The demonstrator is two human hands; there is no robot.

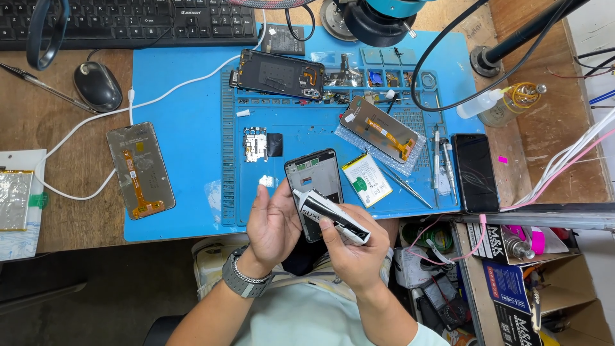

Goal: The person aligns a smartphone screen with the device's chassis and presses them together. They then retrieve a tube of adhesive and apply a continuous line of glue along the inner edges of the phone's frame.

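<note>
Presently, starting at the far left of the bench (pixel 77 211), a foil-faced battery pack (pixel 14 200) lies on white paper at the edge. Above it sit a black mouse (pixel 97 86) and a black keyboard (pixel 134 22). A white cable (pixel 90 125) loops across the wood onto the blue work mat (pixel 186 128). On the mat's left part a display panel (pixel 140 170) lies face down, its orange flex strip showing.

Near the centre, a black rear housing (pixel 277 74) rests at the top of the mat, and a small circuit board (pixel 255 143) lies below it.

My left hand (pixel 274 224), a metal watch (pixel 243 277) on the wrist, cups the phone frame (pixel 314 186) from its left side; the fingers are curled around its lower edge, gripping it. The frame is tilted, held just above the mat's front edge, over my lap. My right hand (pixel 355 250) is closed around a black-and-white glue tube (pixel 333 214), thumb on top, with the tube's tip resting against the frame's left edge.

Just right of the frame lies a white battery (pixel 366 181) with a green mark. Above it a second display panel (pixel 381 131) rests on bubble wrap. Tweezers and screwdrivers (pixel 442 160) lie beside that. Farther right, a dark phone (pixel 475 172) lies face up at the mat's edge, and a clear squeeze bottle (pixel 480 104) lies on its side above it.
</note>
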